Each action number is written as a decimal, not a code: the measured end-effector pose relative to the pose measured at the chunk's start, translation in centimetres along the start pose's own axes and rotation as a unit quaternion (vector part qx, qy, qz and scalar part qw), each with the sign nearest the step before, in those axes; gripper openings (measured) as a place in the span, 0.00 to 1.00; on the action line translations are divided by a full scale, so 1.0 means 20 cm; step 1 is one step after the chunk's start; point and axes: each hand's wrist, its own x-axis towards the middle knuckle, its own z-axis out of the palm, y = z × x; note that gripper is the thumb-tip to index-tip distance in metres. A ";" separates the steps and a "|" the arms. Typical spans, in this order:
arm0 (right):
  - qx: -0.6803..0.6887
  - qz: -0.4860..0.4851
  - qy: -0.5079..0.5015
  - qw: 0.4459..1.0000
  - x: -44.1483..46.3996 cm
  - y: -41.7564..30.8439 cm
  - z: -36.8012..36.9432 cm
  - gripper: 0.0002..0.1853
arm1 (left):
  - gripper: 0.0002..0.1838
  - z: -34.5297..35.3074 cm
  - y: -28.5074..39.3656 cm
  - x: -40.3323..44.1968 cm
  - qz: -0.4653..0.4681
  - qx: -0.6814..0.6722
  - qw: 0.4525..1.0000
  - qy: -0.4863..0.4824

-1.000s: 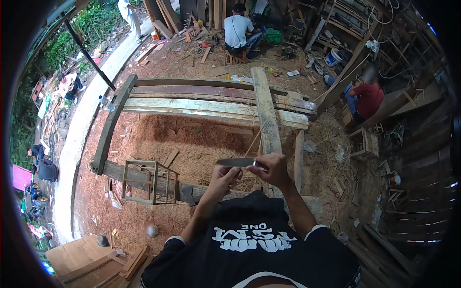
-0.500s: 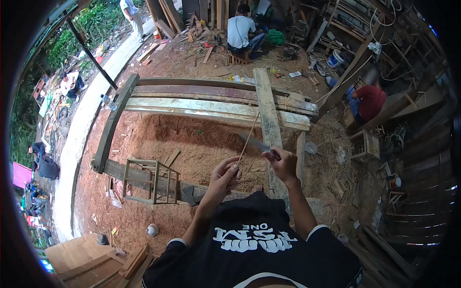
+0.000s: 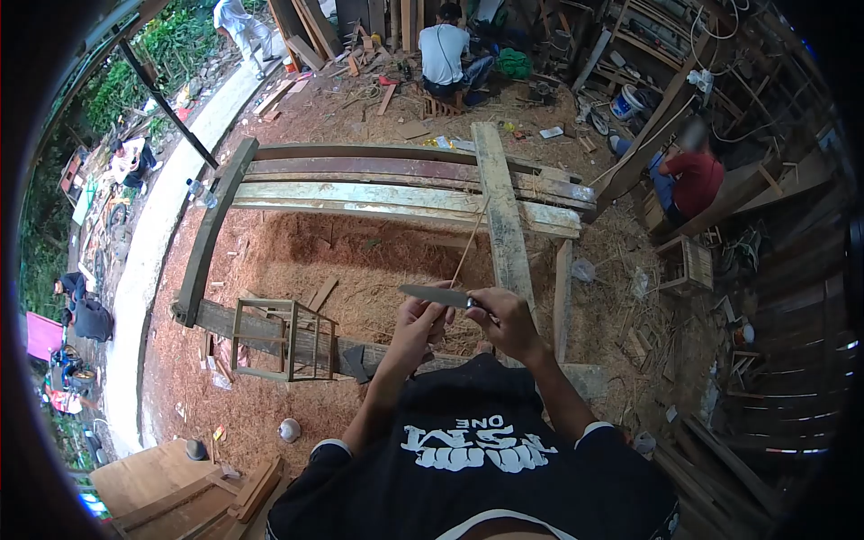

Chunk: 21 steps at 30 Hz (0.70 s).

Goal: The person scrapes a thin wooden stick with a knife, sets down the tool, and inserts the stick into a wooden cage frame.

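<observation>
My right hand (image 3: 507,324) is closed round the handle of a knife (image 3: 434,293), its blade pointing left. Just left of it, my left hand (image 3: 416,331) pinches the lower end of a thin wooden stick (image 3: 467,251). The stick slants up and away to the right, its far end near an upright plank (image 3: 501,220). The blade lies across the stick's lower end, just above my left fingers; whether it touches the stick I cannot tell.
A low timber frame with long boards (image 3: 360,193) stands ahead over sawdust. A small wooden stool-like frame (image 3: 286,340) is at the left. One person (image 3: 445,56) crouches at the back; another in a red shirt (image 3: 693,184) sits right. A bottle (image 3: 200,191) stands near the left beam.
My right hand has brought the knife left and down, from beside the stick's middle to its lower end by my left fingers. My left hand has stayed nearly still.
</observation>
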 end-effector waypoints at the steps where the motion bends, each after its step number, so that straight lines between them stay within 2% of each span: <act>1: -0.025 -0.017 -0.005 1.000 0.01 -0.02 0.00 0.19 | 0.19 0.00 -0.01 0.00 0.010 0.008 1.000 0.007; 8: -0.069 -0.111 -0.013 0.991 0.03 0.03 -0.01 0.22 | 0.21 -0.01 0.01 -0.07 -0.029 -0.003 0.999 -0.022; 10: -0.066 -0.115 -0.013 0.991 0.04 0.03 -0.02 0.23 | 0.21 -0.02 0.02 -0.08 -0.051 -0.037 0.997 -0.045; 14: -0.090 -0.091 -0.032 0.991 0.02 0.09 -0.04 0.24 | 0.21 0.01 0.04 -0.08 -0.076 -0.056 0.995 -0.024; 17: -0.121 -0.120 0.021 0.985 0.07 0.10 -0.05 0.19 | 0.20 0.01 0.05 -0.06 -0.067 -0.079 0.994 -0.018; 19: -0.104 -0.028 0.173 0.979 0.06 0.26 -0.06 0.18 | 0.19 -0.03 0.10 -0.08 -0.052 -0.087 0.994 -0.042; 20: -0.130 0.112 0.192 0.966 0.04 0.40 -0.13 0.19 | 0.19 -0.06 0.09 -0.11 -0.063 -0.084 0.994 -0.037; 21: -0.230 0.126 0.192 0.946 0.04 0.44 -0.25 0.23 | 0.18 -0.09 0.06 -0.16 -0.074 -0.081 0.993 -0.032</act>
